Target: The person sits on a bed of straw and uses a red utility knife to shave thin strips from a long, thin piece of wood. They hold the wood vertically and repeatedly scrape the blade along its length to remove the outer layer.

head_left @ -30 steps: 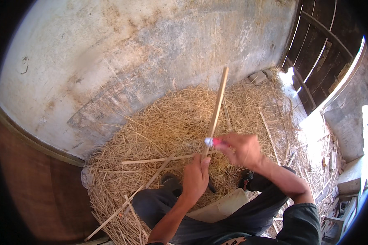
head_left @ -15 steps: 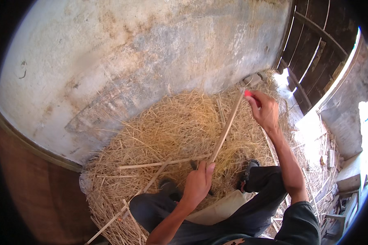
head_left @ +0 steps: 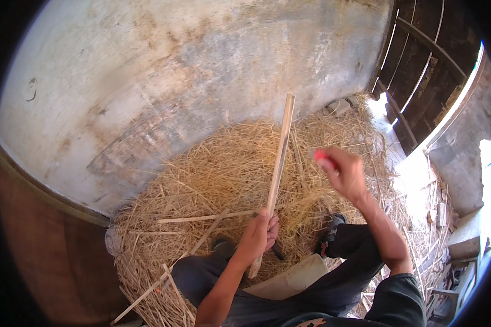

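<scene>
My left hand (head_left: 258, 235) is closed around a pale wooden stick (head_left: 280, 155), gripping it near its lower end. The stick stands steeply, its upper end reaching in front of the wall and its lower tip showing below my fingers. Right of the stick, and apart from it, my right hand (head_left: 348, 171) is closed on a small red-handled knife (head_left: 323, 158). Motion blurs this hand, and the short greyish blade tip points left, toward the stick.
Straw and shavings (head_left: 218, 169) cover the floor. More sticks (head_left: 204, 219) lie on it left of my left hand. A stained wall (head_left: 202, 82) rises ahead, with dark wooden boards (head_left: 420, 71) at the upper right. A pale flat piece (head_left: 294, 279) lies between my legs.
The stick has swung more upright, its upper end moving left, and its lower end now shows below my left hand. My right hand with the knife has come down, away from the stick's upper end.
</scene>
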The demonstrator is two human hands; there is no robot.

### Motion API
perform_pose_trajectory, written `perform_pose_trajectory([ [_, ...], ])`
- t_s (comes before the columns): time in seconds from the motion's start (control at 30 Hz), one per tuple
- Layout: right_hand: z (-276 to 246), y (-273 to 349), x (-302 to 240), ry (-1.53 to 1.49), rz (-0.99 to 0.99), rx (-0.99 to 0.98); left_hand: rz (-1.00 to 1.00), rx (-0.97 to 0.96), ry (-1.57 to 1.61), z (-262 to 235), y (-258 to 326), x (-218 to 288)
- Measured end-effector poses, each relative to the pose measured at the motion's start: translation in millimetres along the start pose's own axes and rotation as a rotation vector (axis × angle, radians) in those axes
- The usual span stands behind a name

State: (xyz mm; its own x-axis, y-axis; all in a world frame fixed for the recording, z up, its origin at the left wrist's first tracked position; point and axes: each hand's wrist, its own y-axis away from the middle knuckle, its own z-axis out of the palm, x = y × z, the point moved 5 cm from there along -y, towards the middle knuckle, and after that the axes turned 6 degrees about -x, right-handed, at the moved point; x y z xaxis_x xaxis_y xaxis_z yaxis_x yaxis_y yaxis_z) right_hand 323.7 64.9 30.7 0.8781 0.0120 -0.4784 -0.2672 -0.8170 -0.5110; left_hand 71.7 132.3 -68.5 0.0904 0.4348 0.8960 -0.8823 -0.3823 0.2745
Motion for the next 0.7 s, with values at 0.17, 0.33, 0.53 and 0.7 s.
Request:
perform_pose_trajectory([
  [0.17, 47.8, 30.8, -57.5, -0.070, -0.293, -0.194, 0.039, -0.061, 0.032, 5.4, -2.4, -1.9],
  [0.33, 53.9, 36.1, -77.7, -0.012, -0.324, -0.228, 0.153, 0.048, -0.095, -1.2, 0.1, -4.4],
  [0.53, 57.7, 37.9, -80.4, 0.007, -0.298, -0.263, 0.399, 0.274, -0.548, -8.4, 4.6, 4.4],
  [0.7, 61.6, 36.9, -79.6, -0.013, -0.248, -0.255, 0.388, 0.281, -0.587, -9.6, 4.8, 6.8],
])
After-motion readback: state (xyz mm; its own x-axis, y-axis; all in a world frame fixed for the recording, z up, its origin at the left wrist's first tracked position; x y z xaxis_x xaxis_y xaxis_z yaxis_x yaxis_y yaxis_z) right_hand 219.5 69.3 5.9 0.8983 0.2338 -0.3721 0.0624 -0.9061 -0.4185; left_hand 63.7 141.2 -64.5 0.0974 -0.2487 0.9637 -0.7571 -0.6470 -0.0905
